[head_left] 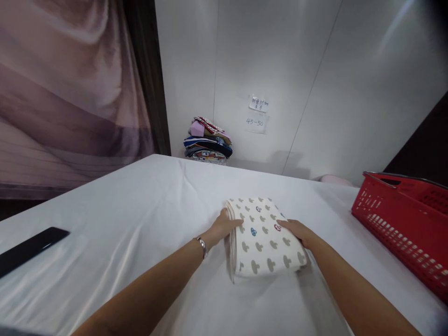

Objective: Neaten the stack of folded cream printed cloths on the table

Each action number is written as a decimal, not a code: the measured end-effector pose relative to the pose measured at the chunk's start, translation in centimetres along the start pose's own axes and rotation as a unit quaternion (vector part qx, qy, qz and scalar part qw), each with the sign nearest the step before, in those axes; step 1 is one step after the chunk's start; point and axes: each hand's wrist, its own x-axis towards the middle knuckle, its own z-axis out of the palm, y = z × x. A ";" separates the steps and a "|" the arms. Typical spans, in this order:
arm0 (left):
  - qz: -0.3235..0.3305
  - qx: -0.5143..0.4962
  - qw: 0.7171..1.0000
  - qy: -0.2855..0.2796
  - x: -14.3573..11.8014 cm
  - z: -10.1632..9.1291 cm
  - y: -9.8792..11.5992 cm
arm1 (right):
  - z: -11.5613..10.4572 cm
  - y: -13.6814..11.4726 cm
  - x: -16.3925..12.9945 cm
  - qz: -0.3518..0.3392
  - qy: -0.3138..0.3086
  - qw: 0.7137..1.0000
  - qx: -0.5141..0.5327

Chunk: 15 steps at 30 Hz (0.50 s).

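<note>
Item one: a folded cloth (265,238), cream with grey mouse-head shapes and a few in blue and red. We find it lying flat on the white sheet (140,210) that covers the table, a little right of centre and near the front edge, its stacked folds showing along the left side.

Item two: the left hand (224,226). We note it laid against the cloth's left edge, fingers held close together and curled lightly onto the top of the folds, touching rather than gripping. A metal bracelet (202,245) sits at the wrist.

Item three: the right hand (297,231). We record it resting palm down on the cloth's right portion, fingers nearly straight and close together, pressing flat and holding nothing.

Item four: a red plastic basket (402,219) at the table's right side, well apart from the cloth; its contents cannot be seen.

Item five: a dark flat object (30,247) at the far left edge of the sheet.

Item six: a stack of folded fabrics (207,140) in mixed colours, at the table's far end against the white wall, with two paper notes (258,114) fixed to the wall to its right.
</note>
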 end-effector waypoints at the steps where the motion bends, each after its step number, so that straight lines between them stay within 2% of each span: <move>1: -0.011 -0.029 0.999 -0.013 -0.2 0.1 0.0 | 0.0 0.2 0.1 -0.002 -0.003 1.000 0.004; 4: -0.042 -0.114 0.992 -0.039 -0.9 0.3 -0.3 | 0.0 0.8 0.3 -0.014 -0.011 1.000 0.022; 7: -0.051 -0.158 0.985 -0.039 -1.4 0.3 -0.9 | 0.0 1.1 0.3 -0.022 -0.004 0.999 0.025; 13: -0.065 -0.163 0.979 -0.103 -2.2 0.0 -1.8 | 0.2 0.9 -0.1 -0.029 -0.003 0.999 0.015; 15: -0.056 -0.160 0.980 -0.102 -2.1 0.0 -2.1 | 0.3 0.8 -0.2 -0.027 0.006 1.000 0.002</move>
